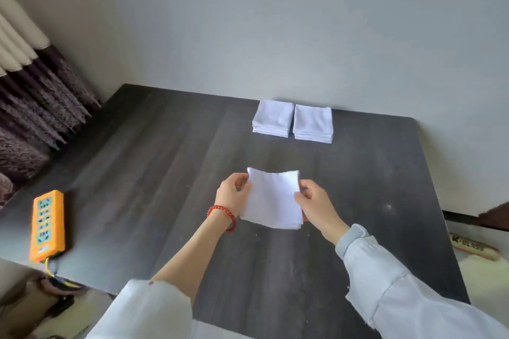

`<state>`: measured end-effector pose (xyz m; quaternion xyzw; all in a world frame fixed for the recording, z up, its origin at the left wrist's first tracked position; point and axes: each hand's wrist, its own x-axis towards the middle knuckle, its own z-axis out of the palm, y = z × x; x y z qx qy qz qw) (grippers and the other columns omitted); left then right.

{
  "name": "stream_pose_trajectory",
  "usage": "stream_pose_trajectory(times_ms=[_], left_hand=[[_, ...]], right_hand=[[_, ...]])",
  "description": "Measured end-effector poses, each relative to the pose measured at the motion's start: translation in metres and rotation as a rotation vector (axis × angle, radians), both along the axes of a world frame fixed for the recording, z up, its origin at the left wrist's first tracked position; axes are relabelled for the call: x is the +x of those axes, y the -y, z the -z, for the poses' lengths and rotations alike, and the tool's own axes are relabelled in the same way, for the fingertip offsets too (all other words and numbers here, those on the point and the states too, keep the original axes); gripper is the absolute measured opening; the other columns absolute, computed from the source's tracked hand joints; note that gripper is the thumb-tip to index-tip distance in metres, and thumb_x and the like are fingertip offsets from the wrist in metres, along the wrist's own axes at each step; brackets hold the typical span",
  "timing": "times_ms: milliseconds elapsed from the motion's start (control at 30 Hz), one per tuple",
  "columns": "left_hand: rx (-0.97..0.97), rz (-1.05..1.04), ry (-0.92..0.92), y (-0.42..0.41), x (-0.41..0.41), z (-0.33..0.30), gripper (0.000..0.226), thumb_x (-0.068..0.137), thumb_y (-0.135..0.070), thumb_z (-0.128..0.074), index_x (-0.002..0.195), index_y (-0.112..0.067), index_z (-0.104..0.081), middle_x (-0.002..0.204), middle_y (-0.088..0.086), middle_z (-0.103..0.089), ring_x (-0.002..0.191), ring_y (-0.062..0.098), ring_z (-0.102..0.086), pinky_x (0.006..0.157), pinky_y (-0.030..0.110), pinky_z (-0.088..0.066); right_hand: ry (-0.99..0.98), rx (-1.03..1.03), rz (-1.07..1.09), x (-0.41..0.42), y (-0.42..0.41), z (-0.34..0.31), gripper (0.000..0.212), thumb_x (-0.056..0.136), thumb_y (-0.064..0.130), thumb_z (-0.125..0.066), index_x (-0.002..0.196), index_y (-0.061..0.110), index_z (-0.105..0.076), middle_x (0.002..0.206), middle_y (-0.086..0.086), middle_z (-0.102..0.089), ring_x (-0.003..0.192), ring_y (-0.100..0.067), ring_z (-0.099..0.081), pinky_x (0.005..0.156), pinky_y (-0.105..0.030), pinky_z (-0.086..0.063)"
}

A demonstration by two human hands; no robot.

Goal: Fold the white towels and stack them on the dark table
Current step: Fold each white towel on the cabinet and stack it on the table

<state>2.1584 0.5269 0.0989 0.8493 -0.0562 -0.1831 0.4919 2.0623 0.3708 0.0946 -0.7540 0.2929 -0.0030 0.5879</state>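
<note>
Folded white towel [272, 198], held over the middle of the dark table [154, 162]. The towel is a nearly square, multi-layered panel, slightly taller than wide, its long axis running away from you toward the wall; the far edge is a little ragged and the near right corner shows stacked layers. Your left hand [234, 195] pinches the towel's left edge, thumb on top and fingers curled beneath; your right hand [316, 206] grips the right edge likewise, fingers closed on the cloth. A red bead bracelet [222, 215] circles your left wrist. Beyond the towel, at the table's far edge against the wall, stand two stacks of folded towels, left stack [272, 118] and right stack [313, 124], side by side and almost touching. Well to the left of the towel, an orange power strip [47, 224] lies near the table's left edge.
</note>
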Motion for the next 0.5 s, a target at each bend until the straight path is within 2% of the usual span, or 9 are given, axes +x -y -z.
stream_pose_trajectory(times_ms=[133, 267, 400, 500], left_hand=[[-0.01, 0.027, 0.027, 0.049, 0.073, 0.005, 0.026, 0.09, -0.015, -0.049, 0.114, -0.014, -0.058, 0.099, -0.001, -0.057, 0.092, 0.015, -0.053, 0.078, 0.024, -0.041], [-0.013, 0.009, 0.078, 0.098, 0.152, 0.018, 0.027, 0.091, -0.015, -0.049, 0.117, -0.013, -0.057, 0.1, -0.002, -0.055, 0.09, 0.014, -0.05, 0.077, 0.023, -0.038], [-0.001, -0.016, 0.134, 0.141, 0.225, 0.039, 0.027, 0.092, -0.016, -0.048, 0.118, -0.013, -0.057, 0.102, -0.003, -0.056, 0.09, 0.012, -0.049, 0.078, 0.021, -0.036], [0.008, -0.02, 0.157, 0.164, 0.264, 0.055, 0.027, 0.093, -0.017, -0.047, 0.118, -0.013, -0.057, 0.102, -0.002, -0.056, 0.089, 0.012, -0.049, 0.078, 0.021, -0.036]], right_hand=[[0.029, -0.134, 0.086, 0.068, 0.036, 0.005, 0.023, 0.091, 0.011, -0.044, 0.111, 0.016, -0.054, 0.097, -0.005, -0.062, 0.09, -0.024, -0.06, 0.082, -0.04, -0.049], [0.057, -0.208, 0.128, 0.146, 0.075, 0.018, 0.025, 0.092, 0.011, -0.043, 0.115, 0.012, -0.053, 0.095, 0.001, -0.058, 0.088, -0.02, -0.056, 0.08, -0.034, -0.047], [0.068, -0.299, 0.155, 0.22, 0.111, 0.038, 0.026, 0.094, 0.012, -0.042, 0.118, 0.011, -0.05, 0.098, 0.0, -0.054, 0.087, -0.018, -0.05, 0.082, -0.036, -0.045], [0.06, -0.331, 0.176, 0.26, 0.131, 0.054, 0.027, 0.094, 0.013, -0.041, 0.119, 0.012, -0.05, 0.099, -0.003, -0.058, 0.087, -0.022, -0.052, 0.079, -0.034, -0.044]])
